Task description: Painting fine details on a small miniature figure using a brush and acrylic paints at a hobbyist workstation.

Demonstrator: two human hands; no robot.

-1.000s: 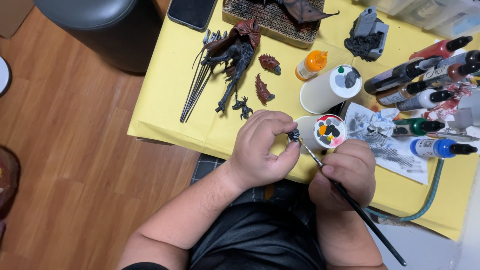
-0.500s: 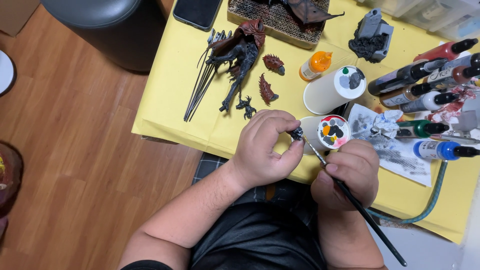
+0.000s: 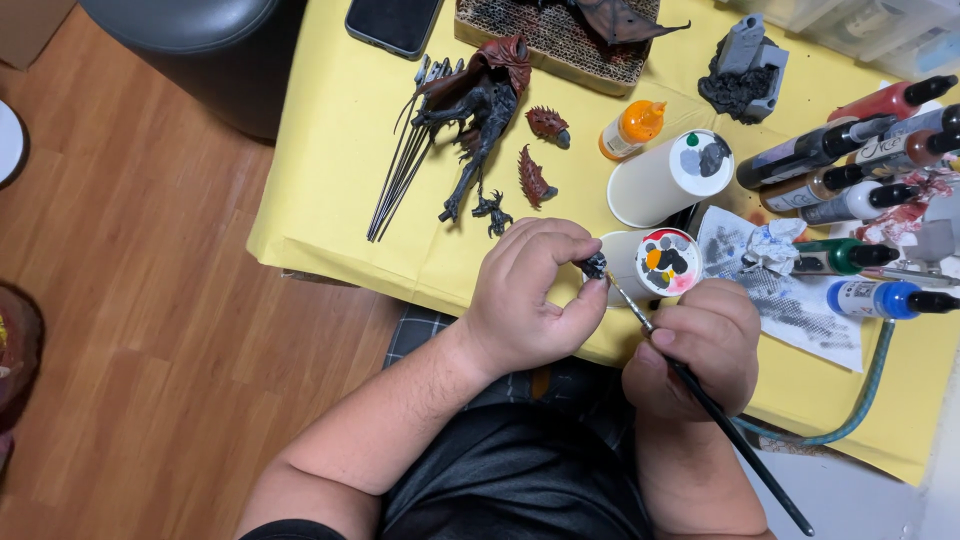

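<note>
My left hand pinches a small dark miniature part between thumb and fingertips, just over the near edge of the yellow table cover. My right hand grips a thin black paintbrush; its tip touches the small part. Right behind the part stands a white cup whose lid carries dabs of orange, black, white and pink paint.
A dark winged figure with red cloak and long spikes lies on the cover, with two spiky red pieces beside it. A second white cup, an orange-capped bottle, several paint bottles, a stained paper towel, a phone, wooden floor left.
Both hands stay together at the table edge; the view has shifted slightly. The brush tip remains at the small part.
</note>
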